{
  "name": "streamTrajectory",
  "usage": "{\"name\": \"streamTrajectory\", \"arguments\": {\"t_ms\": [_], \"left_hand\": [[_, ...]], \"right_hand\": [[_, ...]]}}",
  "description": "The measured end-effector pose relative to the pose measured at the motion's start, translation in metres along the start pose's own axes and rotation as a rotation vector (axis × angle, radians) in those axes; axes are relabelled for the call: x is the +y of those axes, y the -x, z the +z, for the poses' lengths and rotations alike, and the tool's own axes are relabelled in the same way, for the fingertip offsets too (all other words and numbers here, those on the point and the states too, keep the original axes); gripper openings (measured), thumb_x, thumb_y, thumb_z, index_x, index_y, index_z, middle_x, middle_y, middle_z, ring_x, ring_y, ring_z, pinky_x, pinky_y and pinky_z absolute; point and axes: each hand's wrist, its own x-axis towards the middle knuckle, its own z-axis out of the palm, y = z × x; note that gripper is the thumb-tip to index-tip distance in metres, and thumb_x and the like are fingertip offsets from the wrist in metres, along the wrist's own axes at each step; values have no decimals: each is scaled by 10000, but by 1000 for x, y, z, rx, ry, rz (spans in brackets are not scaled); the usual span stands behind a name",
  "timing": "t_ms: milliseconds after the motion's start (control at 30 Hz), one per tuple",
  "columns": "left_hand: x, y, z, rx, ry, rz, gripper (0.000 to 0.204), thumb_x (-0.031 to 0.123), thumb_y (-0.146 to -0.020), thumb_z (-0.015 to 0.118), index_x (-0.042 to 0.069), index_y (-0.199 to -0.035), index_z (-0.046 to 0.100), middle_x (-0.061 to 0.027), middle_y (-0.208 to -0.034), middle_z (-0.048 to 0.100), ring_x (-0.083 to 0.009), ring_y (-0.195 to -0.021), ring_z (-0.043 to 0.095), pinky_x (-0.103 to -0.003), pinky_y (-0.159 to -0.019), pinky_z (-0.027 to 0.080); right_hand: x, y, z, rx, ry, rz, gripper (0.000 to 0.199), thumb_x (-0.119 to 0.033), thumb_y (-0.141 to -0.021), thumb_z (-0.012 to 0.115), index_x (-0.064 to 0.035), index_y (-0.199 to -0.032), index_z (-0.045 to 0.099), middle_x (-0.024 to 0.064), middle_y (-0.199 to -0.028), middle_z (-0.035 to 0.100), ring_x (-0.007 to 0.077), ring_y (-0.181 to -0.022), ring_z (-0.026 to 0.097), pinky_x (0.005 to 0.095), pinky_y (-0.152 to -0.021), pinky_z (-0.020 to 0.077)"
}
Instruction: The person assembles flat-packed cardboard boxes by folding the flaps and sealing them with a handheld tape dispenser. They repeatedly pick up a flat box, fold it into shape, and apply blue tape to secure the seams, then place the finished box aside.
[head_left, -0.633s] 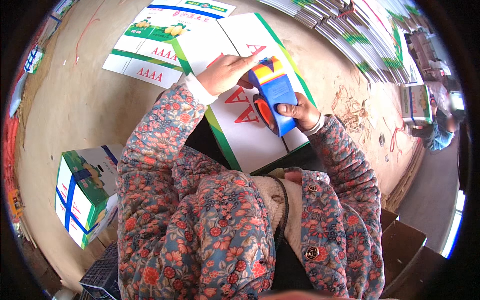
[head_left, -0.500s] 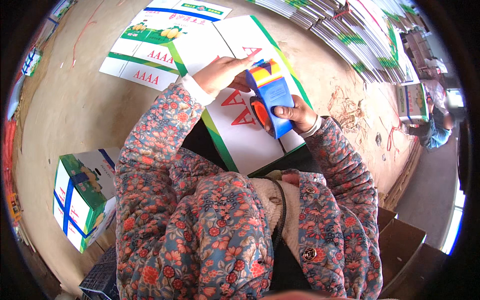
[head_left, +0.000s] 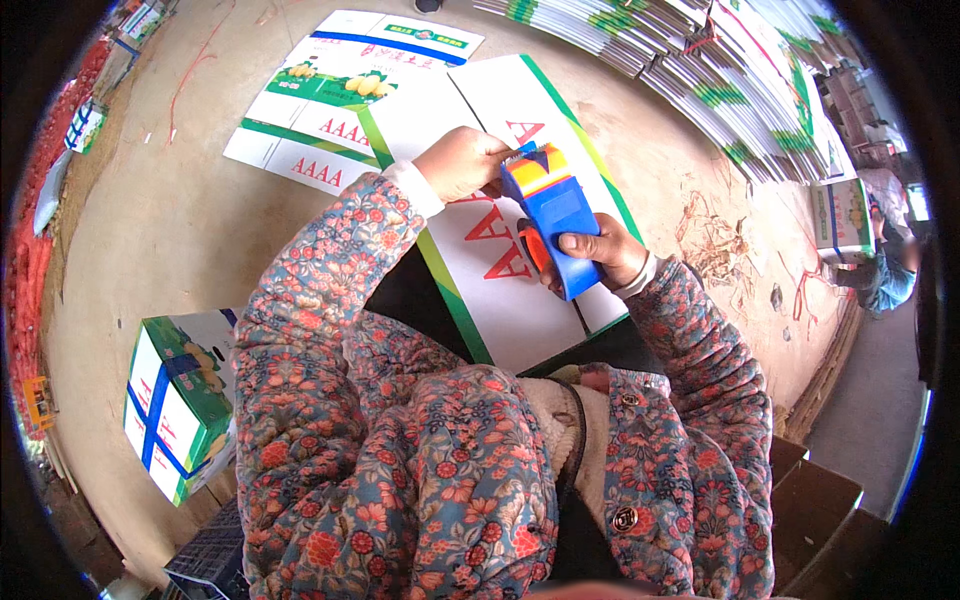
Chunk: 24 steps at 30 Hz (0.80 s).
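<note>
A blue tape dispenser (head_left: 556,205) with an orange core is gripped in my right hand (head_left: 598,254), above a flat white carton with green edges and red letters (head_left: 505,290). My left hand (head_left: 462,163) pinches the dispenser's top front end, where the tape comes out. Both forearms wear floral sleeves. The carton lies unfolded right in front of me on the bare floor.
Another flattened printed carton (head_left: 345,95) lies further away on the floor. A made-up green and white box (head_left: 175,405) bound with blue strap stands at my left. Stacks of flat cartons (head_left: 720,70) fill the upper right; another person (head_left: 880,270) sits at the far right.
Both hands with the dispenser have risen slightly in the picture and my left hand has closed tighter on its front end.
</note>
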Motion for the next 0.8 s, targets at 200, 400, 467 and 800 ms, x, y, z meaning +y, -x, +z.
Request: {"name": "streamTrajectory", "arguments": {"t_ms": [200, 400, 467, 800], "left_hand": [[-5, -61, -83, 334, -544, 79, 396, 370, -895, 573, -11, -886, 682, -86, -747, 658, -171, -687, 616, -328, -649, 491], [-53, -136, -204, 613, -923, -173, 448, 491, -870, 525, 89, -961, 702, -153, -967, 670, -312, -940, 622, -413, -859, 461], [-68, -155, -219, 639, -960, -143, 452, 491, -874, 520, 89, -978, 697, -152, -978, 668, -311, -940, 622, -407, -865, 461], [-99, -174, -185, 152, -831, -347, 480, 496, -874, 508, 72, -1022, 676, -101, -1066, 657, -282, -1047, 586, -354, -944, 407]], "right_hand": [[-17, -24, -5, 124, 24, 76, 569, -334, -788, 712, 15, -1186, 504, 155, -848, 661, 236, -722, 665, 343, -681, 549], [-39, -49, -7, 152, 112, 180, 575, -358, -770, 729, 51, -1114, 517, 159, -858, 665, 239, -747, 675, 343, -697, 562], [-47, -58, -6, 181, 110, 207, 583, -360, -769, 729, 52, -1119, 512, 160, -860, 665, 238, -749, 678, 340, -693, 565], [-60, -73, -6, 224, 99, 280, 507, -326, -814, 685, 86, -1060, 522, 191, -880, 659, 251, -775, 680, 334, -687, 566]]}}
